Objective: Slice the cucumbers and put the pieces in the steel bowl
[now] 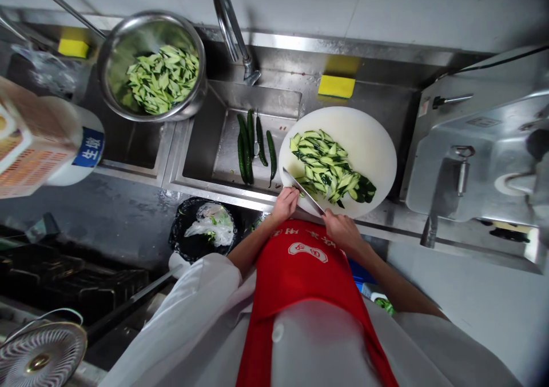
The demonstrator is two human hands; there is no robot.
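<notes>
My right hand (342, 228) is closed around the handle of a kitchen knife (303, 192), whose blade points up and to the left over the near edge of a round white cutting board (371, 141). Beside the blade, at the board's near left edge, my left hand (286, 203) has its fingers curled. Whatever sits under those fingers is mostly hidden. Sliced cucumber (319, 158) lies heaped across the board, with some darker end pieces at the right of the heap. Several whole cucumbers (246, 147) rest in the sink left of the board.
A steel bowl (201, 98) of cut cucumber stands at the sink's left, near a faucet (225, 15). A yellow sponge (337, 86) lies behind the board, a metal slicing machine (446, 130) to its right. Below the counter is a black-lined bin (178, 227).
</notes>
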